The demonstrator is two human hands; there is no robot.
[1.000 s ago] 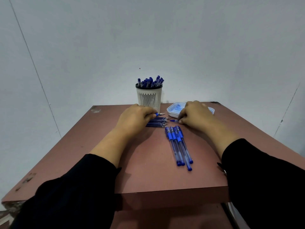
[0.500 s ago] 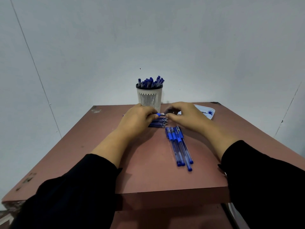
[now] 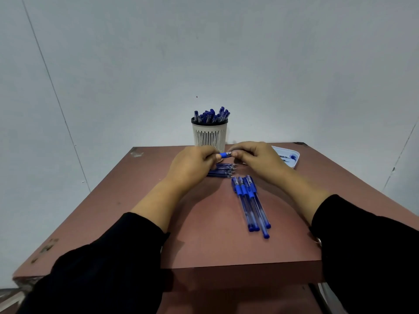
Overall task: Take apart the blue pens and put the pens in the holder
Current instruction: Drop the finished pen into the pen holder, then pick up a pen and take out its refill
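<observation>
- Blue pen (image 3: 225, 154) is now up off the table, pinched at each end between your left hand (image 3: 192, 166) and right hand (image 3: 256, 162), just in front of the holder (image 3: 209, 135); a second ago both hands were down at the table.
- That suggests you're starting to pull this one apart.
- Its grip section shows blue with a clear barrel end; the rest is hidden by fingers.
- Below lie thin refills (image 3: 221, 171), beside them four whole pens (image 3: 249, 202), and a white tray (image 3: 292, 158) to the right.
</observation>
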